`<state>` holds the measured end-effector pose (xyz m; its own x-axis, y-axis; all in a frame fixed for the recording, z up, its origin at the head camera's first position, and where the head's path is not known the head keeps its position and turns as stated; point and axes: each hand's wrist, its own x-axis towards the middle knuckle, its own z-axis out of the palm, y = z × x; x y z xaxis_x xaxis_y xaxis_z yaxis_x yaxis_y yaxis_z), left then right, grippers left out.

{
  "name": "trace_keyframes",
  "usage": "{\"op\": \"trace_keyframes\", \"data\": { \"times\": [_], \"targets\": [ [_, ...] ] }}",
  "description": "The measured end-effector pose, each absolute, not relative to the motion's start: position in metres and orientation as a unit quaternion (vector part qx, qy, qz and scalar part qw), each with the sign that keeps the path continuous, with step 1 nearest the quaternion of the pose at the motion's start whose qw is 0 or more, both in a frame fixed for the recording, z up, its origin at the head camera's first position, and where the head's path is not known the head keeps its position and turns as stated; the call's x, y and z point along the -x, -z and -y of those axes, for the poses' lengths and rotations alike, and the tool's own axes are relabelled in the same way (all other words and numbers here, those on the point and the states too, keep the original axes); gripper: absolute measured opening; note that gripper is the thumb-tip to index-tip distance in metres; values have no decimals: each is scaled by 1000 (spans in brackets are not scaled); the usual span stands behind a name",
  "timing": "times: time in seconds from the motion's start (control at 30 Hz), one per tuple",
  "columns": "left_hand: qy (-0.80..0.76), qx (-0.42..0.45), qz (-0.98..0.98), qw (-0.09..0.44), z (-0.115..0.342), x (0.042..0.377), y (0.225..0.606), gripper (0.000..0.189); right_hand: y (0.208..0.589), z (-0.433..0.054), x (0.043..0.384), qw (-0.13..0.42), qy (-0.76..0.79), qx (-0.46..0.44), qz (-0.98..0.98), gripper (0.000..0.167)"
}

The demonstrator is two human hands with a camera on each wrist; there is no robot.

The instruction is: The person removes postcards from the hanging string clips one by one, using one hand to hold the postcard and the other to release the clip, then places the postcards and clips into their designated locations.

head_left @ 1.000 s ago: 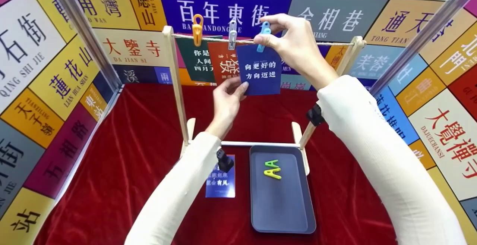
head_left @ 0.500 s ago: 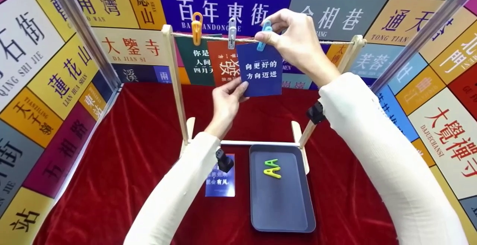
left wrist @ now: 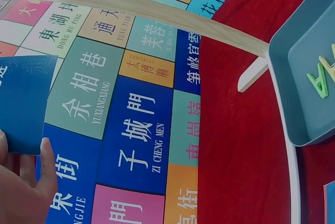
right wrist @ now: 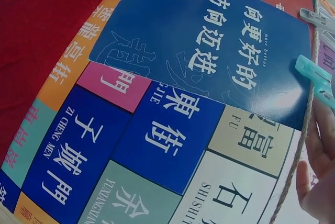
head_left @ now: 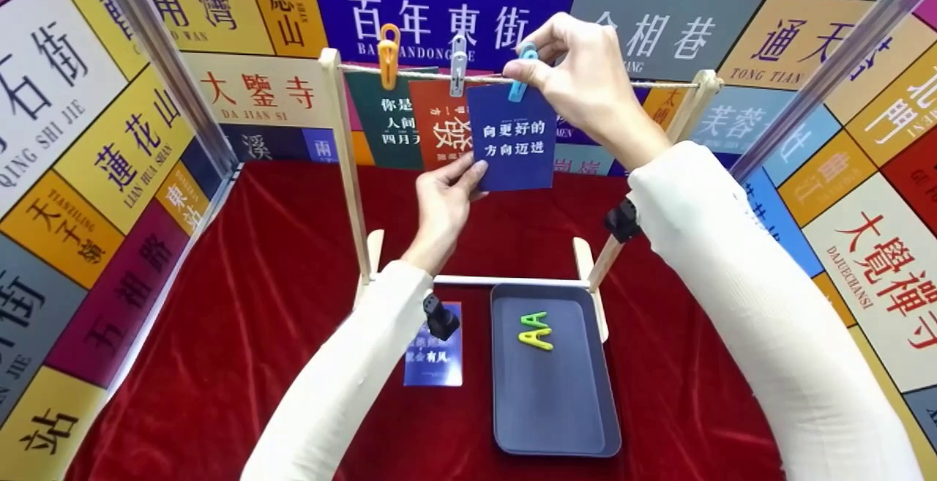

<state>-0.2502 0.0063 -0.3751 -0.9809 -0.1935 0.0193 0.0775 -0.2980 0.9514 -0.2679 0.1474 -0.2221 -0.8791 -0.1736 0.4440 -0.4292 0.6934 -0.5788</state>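
A dark blue card [head_left: 512, 162] with white lettering hangs at the rope [head_left: 622, 84], its top edge in a light blue clothespin [head_left: 518, 91]. My right hand [head_left: 596, 82] pinches this clothespin from above right. In the right wrist view the clothespin [right wrist: 314, 72] sits over rope and card edge, with the hand [right wrist: 319, 166] partly cut off. My left hand [head_left: 445, 199] holds the card's lower left edge between thumb and fingers. Left of it hang a red card [head_left: 438, 126] under a grey clothespin [head_left: 457, 71] and a green card [head_left: 377, 118] by an orange clothespin [head_left: 389, 60].
The rope spans a wooden frame [head_left: 342, 144] on red cloth [head_left: 278, 305]. Below stands a grey tray [head_left: 556, 408] holding a green clothespin [head_left: 534, 318] and a yellow clothespin [head_left: 535, 339]. Another blue card [head_left: 433, 367] lies left of the tray, partly behind the left sleeve.
The right hand and the light blue clothespin have shifted slightly to the right, and the card has straightened a little. The left hand stays on the card's edge.
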Motion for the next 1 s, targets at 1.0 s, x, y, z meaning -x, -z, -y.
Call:
{"op": "trace_keyframes", "data": {
  "times": [1.0],
  "targets": [
    [798, -39, 595, 90, -2, 237, 378, 30, 212, -157, 265, 229, -420, -174, 861, 28]
  ]
}}
